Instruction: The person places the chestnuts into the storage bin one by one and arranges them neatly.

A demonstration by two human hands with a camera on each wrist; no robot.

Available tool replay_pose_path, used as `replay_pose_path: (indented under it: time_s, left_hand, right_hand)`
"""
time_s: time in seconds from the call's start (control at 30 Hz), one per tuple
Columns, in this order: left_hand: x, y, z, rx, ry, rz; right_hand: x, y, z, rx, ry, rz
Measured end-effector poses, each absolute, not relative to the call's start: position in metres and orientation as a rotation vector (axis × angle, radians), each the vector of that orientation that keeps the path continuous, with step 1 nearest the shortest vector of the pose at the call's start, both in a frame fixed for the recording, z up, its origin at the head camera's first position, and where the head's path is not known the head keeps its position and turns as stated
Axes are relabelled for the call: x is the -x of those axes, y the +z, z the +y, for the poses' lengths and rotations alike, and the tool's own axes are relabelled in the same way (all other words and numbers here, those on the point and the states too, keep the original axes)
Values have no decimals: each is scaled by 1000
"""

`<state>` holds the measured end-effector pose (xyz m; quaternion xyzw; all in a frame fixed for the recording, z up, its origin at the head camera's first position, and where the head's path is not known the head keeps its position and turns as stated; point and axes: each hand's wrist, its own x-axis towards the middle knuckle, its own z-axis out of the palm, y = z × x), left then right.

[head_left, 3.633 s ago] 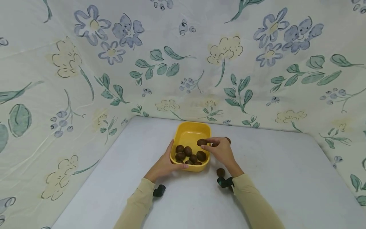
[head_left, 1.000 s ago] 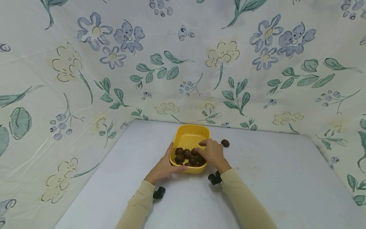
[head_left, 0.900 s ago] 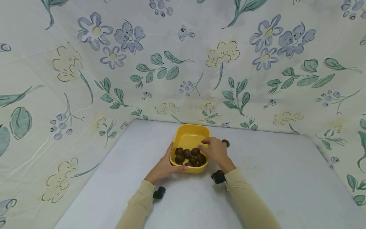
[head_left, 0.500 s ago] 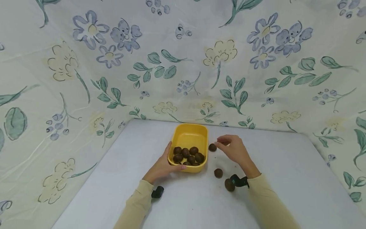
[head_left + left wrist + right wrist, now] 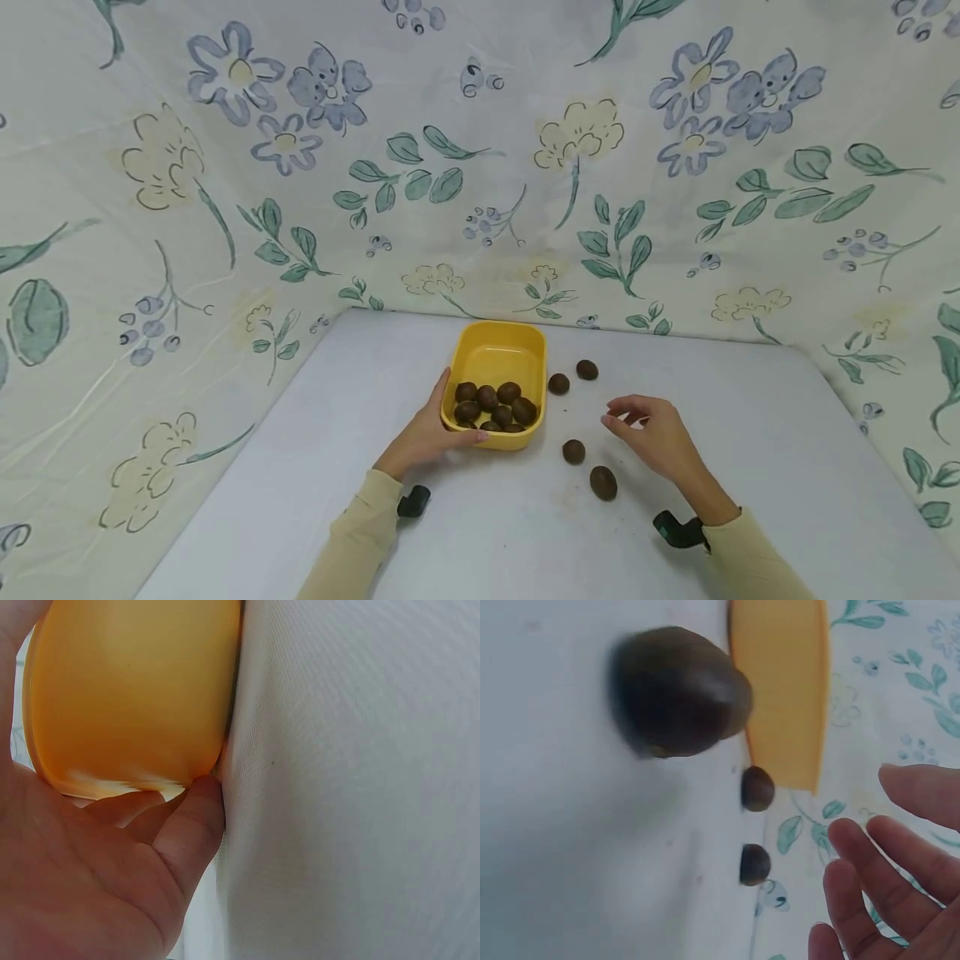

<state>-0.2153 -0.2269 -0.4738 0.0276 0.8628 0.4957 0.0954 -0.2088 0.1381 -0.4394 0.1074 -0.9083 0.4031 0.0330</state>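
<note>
A yellow box (image 5: 504, 440) stands on the table with several dark brown, egg-shaped things (image 5: 487, 398) gathered at its near end. My left hand (image 5: 426, 435) grips the box at its near left corner, thumb along the front wall; the left wrist view shows the fingers low against the yellow wall (image 5: 135, 690). My right hand (image 5: 660, 437) hovers over the table right of the box, fingers loosely bent and nothing between them. Nearest to it lie a larger brown egg-shaped thing (image 5: 603, 483) and a smaller one (image 5: 573, 452). In the right wrist view the right hand's fingers (image 5: 885, 877) are apart.
Two more brown egg-shaped things, one (image 5: 558, 384) close to the box's right wall and one (image 5: 587, 370) farther back, lie on the white table (image 5: 750, 433). A flowered cloth (image 5: 480, 192) hangs behind and at the sides.
Earlier my right hand held a brown egg-shaped thing over the box, then let it go inside. It has since drawn right and toward me. The left hand stays on the box.
</note>
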Motion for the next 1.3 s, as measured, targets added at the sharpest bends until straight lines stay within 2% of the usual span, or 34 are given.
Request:
replay_pose_path:
  time_s: [0.57,0.93,1.3]
  left_hand:
    - [218,-476,-229,-90,1474,2557]
    - [215,-476,-229,-81,1475,2561]
    - [215,-474,-227,-65,1479,2561]
  right_hand:
    - [167,-467,146,-273,1268,-3014]
    - [161,-468,141,-399,1205,-3029]
    - [162,-466,131,-300,1099,-3081]
